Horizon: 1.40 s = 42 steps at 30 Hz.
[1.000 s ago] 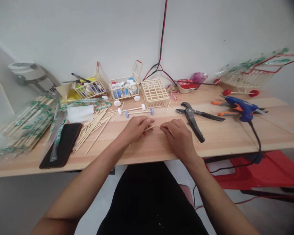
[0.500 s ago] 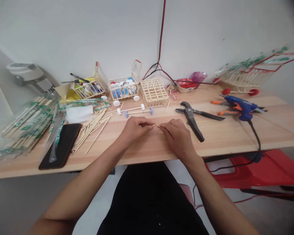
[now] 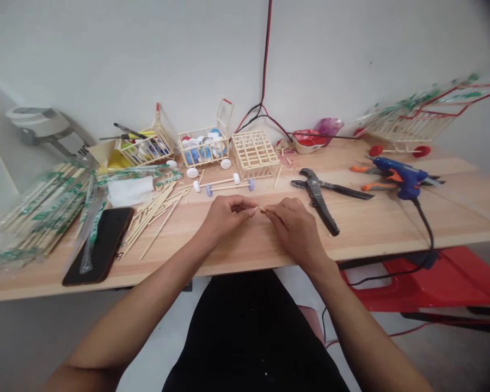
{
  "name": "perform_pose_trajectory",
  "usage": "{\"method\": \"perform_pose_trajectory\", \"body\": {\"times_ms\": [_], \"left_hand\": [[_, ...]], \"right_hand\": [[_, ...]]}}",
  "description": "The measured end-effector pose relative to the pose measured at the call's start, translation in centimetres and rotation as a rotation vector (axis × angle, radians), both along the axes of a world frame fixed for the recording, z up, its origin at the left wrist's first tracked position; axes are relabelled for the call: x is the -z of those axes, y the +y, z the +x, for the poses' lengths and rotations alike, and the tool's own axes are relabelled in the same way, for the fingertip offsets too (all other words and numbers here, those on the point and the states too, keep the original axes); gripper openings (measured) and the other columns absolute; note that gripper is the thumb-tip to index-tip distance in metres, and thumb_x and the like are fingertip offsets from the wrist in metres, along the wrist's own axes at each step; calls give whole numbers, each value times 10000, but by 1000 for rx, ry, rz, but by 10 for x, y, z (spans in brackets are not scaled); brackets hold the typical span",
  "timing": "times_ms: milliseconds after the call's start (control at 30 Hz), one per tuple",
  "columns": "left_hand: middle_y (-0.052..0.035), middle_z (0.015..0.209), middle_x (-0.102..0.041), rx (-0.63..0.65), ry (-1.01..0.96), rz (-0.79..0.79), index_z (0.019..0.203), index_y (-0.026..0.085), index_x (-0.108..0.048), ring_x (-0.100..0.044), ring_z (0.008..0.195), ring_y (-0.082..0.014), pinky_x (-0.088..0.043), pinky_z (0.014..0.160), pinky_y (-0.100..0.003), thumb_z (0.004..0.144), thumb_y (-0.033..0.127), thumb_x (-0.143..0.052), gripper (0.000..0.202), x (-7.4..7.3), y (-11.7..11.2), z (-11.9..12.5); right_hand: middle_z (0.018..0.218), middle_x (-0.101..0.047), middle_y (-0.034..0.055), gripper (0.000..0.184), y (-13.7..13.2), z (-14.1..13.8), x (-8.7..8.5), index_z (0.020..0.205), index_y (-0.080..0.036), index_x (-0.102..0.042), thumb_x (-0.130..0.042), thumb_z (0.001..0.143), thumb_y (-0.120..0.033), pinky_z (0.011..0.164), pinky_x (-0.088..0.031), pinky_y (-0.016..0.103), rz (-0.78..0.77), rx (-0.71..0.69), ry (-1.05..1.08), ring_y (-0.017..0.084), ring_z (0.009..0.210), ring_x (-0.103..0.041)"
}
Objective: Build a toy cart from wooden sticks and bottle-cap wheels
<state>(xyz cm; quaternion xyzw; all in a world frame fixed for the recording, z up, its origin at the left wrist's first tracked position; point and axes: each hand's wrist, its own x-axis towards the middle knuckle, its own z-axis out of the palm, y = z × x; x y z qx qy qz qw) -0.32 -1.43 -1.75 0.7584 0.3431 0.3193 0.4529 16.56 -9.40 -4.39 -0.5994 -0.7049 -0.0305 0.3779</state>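
Left hand (image 3: pixel 227 220) nearer right hand (image 3: pixel 296 228)

Your left forearm (image 3: pixel 134 310) rises from the lower left of the frame and your right forearm (image 3: pixel 361 332) from the lower right, the two angling inward toward the centre. Your left grip (image 3: pixel 227 219) sits just left of centre and your right grip (image 3: pixel 296 228) just right of it, backs up and wrists gently bent. Both are pinched closed, with your left fingertips (image 3: pixel 250 209) and right fingertips (image 3: pixel 267 209) just apart at mid-frame.
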Motion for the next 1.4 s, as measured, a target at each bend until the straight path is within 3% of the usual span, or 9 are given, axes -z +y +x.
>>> {"method": "perform_pose_trajectory", "body": {"times_ms": [67,400,533,700,967,1167,1400], "left_hand": [[-64,844,-743,14,1,40,1004,148,-747,-671,771,-163,-513,732,-270,788,180,-654,238,-1,0,0],[-42,896,-753,-4,47,215,891,197,-768,-677,842,-167,-496,807,-279,810,109,-606,202,-3,-6,2],[-48,899,-748,15,64,188,902,185,-759,-672,848,-169,-494,828,-288,815,113,-592,202,-2,-5,2],[-44,839,-719,59,50,86,1169,150,-665,-638,734,-135,-489,722,-258,826,132,-571,356,0,-1,1],[-44,886,-750,-24,144,151,945,168,-743,-664,800,-164,-486,737,-270,808,165,-613,189,-3,-2,1],[-81,948,-757,-8,27,-4,987,137,-733,-696,837,-178,-529,774,-278,791,153,-627,223,0,-2,1],[-68,892,-757,17,51,-13,935,140,-738,-691,798,-167,-532,756,-272,798,167,-622,181,1,-6,4]], "right_hand": [[736,-555,47,245,0,0,0,921,-193,-700,-468,962,-263,706,-409,314,9,4,-6,196,776,-493],[748,-554,52,235,0,-1,0,887,-185,-696,-477,953,-237,700,-411,308,2,-5,-28,197,780,-494],[751,-559,54,234,0,-1,0,902,-170,-702,-483,951,-235,706,-410,308,-14,-8,-26,198,784,-491],[746,-566,54,237,1,0,0,898,-169,-700,-480,953,-240,712,-413,315,-16,8,-23,201,784,-496],[832,-634,73,269,1,-2,-1,919,-172,-687,-435,968,-253,765,-426,342,-36,16,-38,218,827,-528],[1063,-671,98,275,3,-3,-1,1111,-143,-627,-473,957,-310,874,-411,374,-8,42,-12,244,971,-564],[873,-692,49,216,3,-4,2,949,-192,-647,-536,931,-376,757,-361,344,2,101,-106,226,834,-582]]}}
